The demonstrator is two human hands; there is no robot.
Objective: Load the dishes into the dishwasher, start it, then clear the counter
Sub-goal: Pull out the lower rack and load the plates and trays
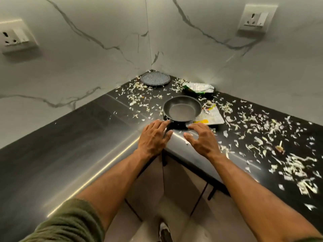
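Note:
A dark frying pan [181,110], with nothing in it, sits on the black counter [70,137] near its inner corner, its handle pointing toward me. My left hand [153,137] lies at the handle, which runs between index finger and thumb; the fingers look nearly straight. Just right of the handle, my right hand [202,138] hovers over the counter edge with fingers spread and holds nothing. A grey-blue plate [155,78] lies in the far corner by the wall.
Pale vegetable shreds [293,165] are strewn over the right counter and round the pan. A crumpled green-silver wrapper [199,88] lies behind the pan, a flat packet [212,117] under its right side. Marble walls carry two sockets [257,18]. Cabinet doors [180,186] stand below.

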